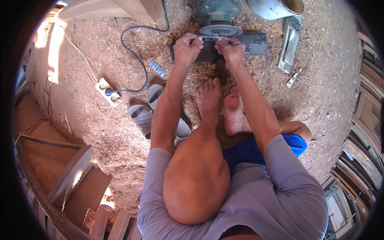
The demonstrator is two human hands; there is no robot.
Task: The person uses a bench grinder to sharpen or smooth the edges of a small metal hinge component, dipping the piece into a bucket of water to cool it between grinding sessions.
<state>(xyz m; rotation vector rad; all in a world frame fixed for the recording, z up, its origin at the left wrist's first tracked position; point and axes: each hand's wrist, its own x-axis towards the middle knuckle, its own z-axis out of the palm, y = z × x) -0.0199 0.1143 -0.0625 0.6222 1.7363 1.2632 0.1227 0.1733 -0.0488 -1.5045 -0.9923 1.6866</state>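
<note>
A green bench grinder (219, 11) stands on the ground ahead of me, its round grey grinding wheel (214, 30) facing me. Between both hands a thin, pale metal strip (211, 37) lies along the near edge of the wheel; whether it touches the wheel I cannot tell. My left hand (187, 49) pinches the strip's left end with thumb and fingers. Its right end is in the closed fingers of my right hand (233, 50). Beneath the hands is a dark flat board (256, 45), partly hidden by them.
A white power strip (108, 92) with a dark cable (141, 60) lies at left, near a small grey-blue box (157, 68) and grey sandals (141, 116). A pale bucket (269, 9) and long narrow block (289, 46) lie at right. Wooden boards (86, 192) line the left.
</note>
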